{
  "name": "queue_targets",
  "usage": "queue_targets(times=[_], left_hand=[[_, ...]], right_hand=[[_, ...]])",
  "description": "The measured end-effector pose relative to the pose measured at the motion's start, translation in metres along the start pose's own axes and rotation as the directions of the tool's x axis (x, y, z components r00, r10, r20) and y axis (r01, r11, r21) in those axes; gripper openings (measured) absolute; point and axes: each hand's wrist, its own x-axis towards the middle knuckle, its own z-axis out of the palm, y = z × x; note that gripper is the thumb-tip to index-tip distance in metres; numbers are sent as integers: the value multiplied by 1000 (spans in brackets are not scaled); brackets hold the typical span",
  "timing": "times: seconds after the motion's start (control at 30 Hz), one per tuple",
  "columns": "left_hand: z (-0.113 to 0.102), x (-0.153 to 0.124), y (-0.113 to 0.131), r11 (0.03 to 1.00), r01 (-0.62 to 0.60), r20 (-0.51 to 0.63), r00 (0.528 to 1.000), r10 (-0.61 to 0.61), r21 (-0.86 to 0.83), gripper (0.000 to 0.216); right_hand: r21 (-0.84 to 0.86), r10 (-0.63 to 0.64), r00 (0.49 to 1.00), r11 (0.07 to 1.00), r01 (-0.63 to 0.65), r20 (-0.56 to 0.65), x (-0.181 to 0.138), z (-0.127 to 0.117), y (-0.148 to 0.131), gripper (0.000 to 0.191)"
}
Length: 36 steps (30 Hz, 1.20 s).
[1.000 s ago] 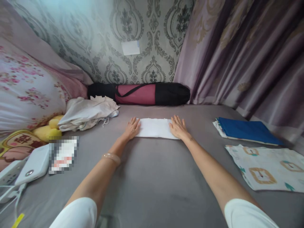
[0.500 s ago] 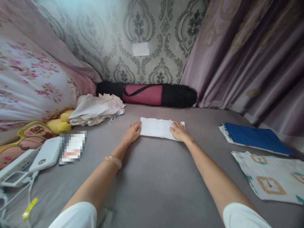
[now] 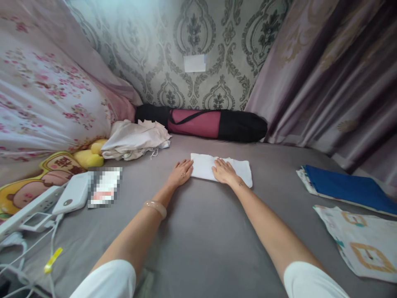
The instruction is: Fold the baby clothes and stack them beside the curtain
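A folded white cloth (image 3: 238,169) lies flat on the grey bed sheet (image 3: 198,231) ahead of me. My left hand (image 3: 181,174) rests palm down at the cloth's left end, fingers stretched out and touching its edge. My right hand (image 3: 223,171) lies flat on top of the cloth near its middle, fingers spread. Neither hand grips anything.
A red and black roll bag (image 3: 204,123) lies against the patterned wall. A crumpled pale garment (image 3: 136,140) sits at the back left by a floral pillow (image 3: 46,99). A blue folded cloth (image 3: 347,188) and a patterned cloth (image 3: 362,242) lie right. A power strip and cables (image 3: 34,207) lie left.
My right hand has slid leftward across the white cloth from its right end to near the middle. My left hand stays at the left end. The view has shifted.
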Motion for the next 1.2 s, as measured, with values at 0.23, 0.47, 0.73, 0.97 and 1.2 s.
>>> queue_targets(times=[0.23, 0.47, 0.73, 0.97, 1.2], left_hand=[[-2, -1, -2, 997, 0, -35, 999, -2, -76, 51], [4, 3, -7, 989, 7, -134, 991, -26, -144, 49], [10, 9, -15, 981, 74, -224, 968, -113, -177, 37], [3, 7, -11, 985, 126, -167, 975, -144, -116, 36], [5, 23, 10, 948, 318, -36, 947, -318, -6, 39]], right_hand=[[-9, -92, 994, 996, 92, -60, 11, 8, -28, 60], [-38, -116, 982, 993, 112, -150, 25, 12, -54, 59], [115, -201, 977, 971, 208, -65, 33, 20, -69, 56], [389, 320, 888, 903, -181, -331, -1, -18, 27, 47], [402, 697, 717, 659, -636, -8, -59, -24, 96, 44]])
